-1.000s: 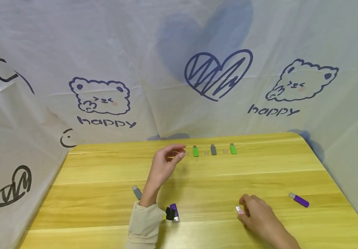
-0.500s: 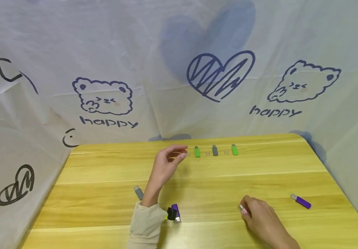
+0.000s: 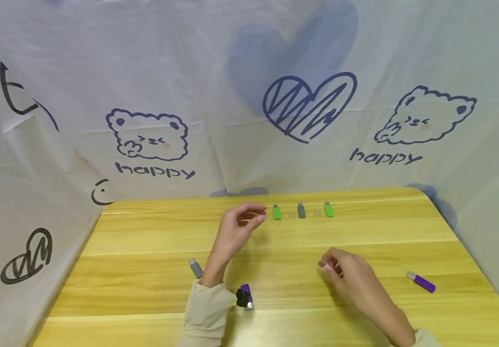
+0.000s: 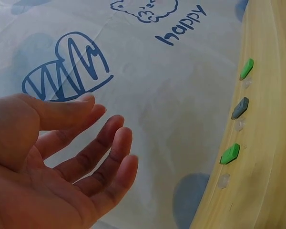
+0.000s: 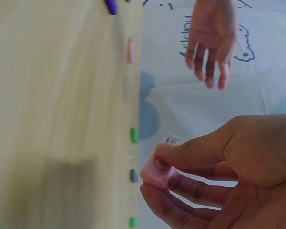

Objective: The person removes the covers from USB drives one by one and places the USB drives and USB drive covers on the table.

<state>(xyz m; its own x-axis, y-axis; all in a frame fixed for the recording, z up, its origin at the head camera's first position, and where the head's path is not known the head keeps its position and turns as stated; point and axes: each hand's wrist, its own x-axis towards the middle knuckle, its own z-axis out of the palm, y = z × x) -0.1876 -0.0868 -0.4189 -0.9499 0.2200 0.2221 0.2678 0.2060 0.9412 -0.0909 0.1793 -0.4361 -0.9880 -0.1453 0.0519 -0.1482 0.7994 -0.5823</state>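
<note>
My right hand [image 3: 353, 277] pinches a pink USB stick [image 5: 157, 172] between thumb and fingers, its metal plug [image 3: 322, 264] pointing away to the left. My left hand [image 3: 236, 229] hovers near the back of the table with fingers loosely bent and nothing in them. Just right of it stands a row of USB sticks: a green one [image 3: 276, 212], a grey one [image 3: 302, 210] and another green one [image 3: 329, 209]. Small clear pieces [image 3: 317, 212] lie between them. The right wrist view also shows a second pink USB stick [image 5: 130, 51] on the table.
A grey USB stick [image 3: 195, 268] lies left of my left forearm. One purple USB stick [image 3: 249, 301] is partly hidden by the black wrist device [image 3: 242, 297]; another [image 3: 421, 282] lies at the right. A white printed curtain [image 3: 214, 96] hangs behind the wooden table [image 3: 145, 299].
My right hand has lifted the pink USB stick from the front of the table and moved it forward and slightly left. The left hand keeps its pose.
</note>
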